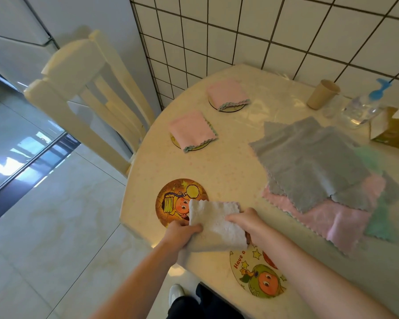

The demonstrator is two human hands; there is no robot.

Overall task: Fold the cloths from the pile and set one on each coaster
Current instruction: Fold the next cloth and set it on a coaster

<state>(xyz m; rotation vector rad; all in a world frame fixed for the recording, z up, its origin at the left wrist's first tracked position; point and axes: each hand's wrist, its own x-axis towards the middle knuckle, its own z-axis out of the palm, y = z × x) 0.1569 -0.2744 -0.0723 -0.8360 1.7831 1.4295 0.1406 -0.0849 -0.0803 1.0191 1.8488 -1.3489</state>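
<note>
Holding a folded white cloth (217, 224) with both hands, just over the near left edge of the tabletop (228, 166). Left hand (182, 233) gripping the cloth's near left side, fingers curled round it. Right hand (247, 221) pinching its right side, thumb on top. Cloth covering the right part of an orange coaster (175, 201) near the left edge. Lying bare at the near edge, a second coaster (258, 275) with a green figure. Resting further along the left edge, two folded pink cloths: near pink cloth (191, 130) and far pink cloth (227, 93), each on its own coaster. Spreading toward the right edge, the pile (320, 171) of grey, pink and green cloths. Standing at the far edge, a cup (323, 94) and a bottle (362, 107).
</note>
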